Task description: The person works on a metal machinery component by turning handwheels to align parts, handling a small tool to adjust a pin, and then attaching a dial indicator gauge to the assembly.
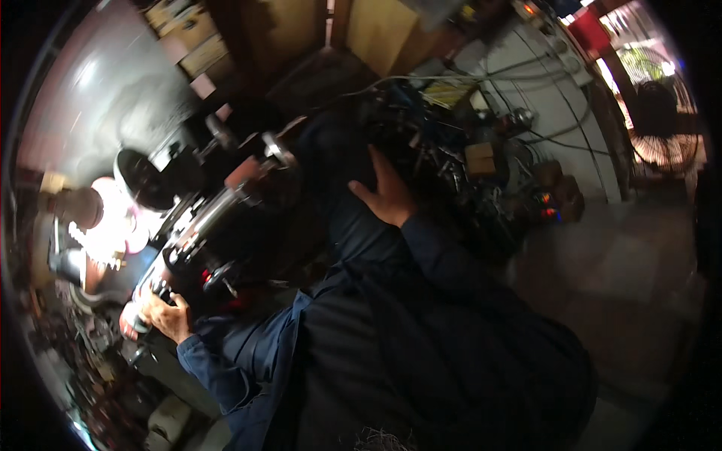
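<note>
plainly, the right hand [390, 198] spreads over the dark-clad leg [353, 229] beneath it, thumb apart. the left hand [170, 317] bends at the metal machine [210, 216] beyond it; its grip i cannot tell.

Caged fan [663, 156] at far right, pale cable [451, 77] near a whitish panel [585, 171], tan boxes [194, 34] upper left

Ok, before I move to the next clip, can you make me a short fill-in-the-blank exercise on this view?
1. The hand at the metal machine is the person's ____ one.
2. The right hand, thumb held apart from the fingers, appears to be holding ____.
3. The sleeves are dark ____ in colour.
4. A red object shows toward the picture's upper ____ corner.

Missing words: left; nothing; blue; right.
</note>
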Available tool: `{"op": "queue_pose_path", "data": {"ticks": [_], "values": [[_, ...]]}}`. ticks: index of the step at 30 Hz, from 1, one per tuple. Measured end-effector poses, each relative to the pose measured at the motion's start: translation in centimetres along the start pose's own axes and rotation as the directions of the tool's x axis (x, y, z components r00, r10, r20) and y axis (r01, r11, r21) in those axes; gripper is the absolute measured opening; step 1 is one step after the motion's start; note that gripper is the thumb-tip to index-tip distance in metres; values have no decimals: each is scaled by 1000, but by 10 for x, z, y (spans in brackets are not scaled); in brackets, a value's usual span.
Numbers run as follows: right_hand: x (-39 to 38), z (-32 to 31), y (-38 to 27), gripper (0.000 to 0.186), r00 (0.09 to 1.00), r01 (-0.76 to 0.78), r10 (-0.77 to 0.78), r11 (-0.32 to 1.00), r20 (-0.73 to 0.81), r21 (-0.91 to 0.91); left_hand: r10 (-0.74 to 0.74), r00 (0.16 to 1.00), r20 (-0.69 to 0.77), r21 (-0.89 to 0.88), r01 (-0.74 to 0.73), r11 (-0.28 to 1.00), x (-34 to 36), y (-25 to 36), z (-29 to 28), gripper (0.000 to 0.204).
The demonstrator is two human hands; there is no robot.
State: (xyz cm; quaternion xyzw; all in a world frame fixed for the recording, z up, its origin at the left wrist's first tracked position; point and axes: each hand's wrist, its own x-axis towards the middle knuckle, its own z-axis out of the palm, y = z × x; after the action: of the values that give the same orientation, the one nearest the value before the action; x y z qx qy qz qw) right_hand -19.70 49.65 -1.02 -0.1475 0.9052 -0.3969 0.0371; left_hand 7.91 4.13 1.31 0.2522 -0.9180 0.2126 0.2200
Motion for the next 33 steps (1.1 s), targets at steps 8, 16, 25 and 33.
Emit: {"op": "queue_pose_path", "data": {"ticks": [8, 16, 25, 33], "values": [[-2, -18, 107, 49, 933, -341, 345, 938, -103, 59, 107, 941, 320, -11, -109, 994, 22, -55, 40, 31], [68, -149, 226, 80, 665, -601, 90, 655, -742, -459, 8, 812, 584, 52, -47, 998, 45, -34, 33, 27], [112, -179, 267, 114, 760, -626, 531, 754, -375, -200, -270, 910, 314, 242, 199, 950, -47, 27, 42, 82], [114, -199, 322, 99, 796, -536, 444, 833, -411, -137, 11, 741, 672, -374, 327, 868, -91, 68, 6, 53]]}}
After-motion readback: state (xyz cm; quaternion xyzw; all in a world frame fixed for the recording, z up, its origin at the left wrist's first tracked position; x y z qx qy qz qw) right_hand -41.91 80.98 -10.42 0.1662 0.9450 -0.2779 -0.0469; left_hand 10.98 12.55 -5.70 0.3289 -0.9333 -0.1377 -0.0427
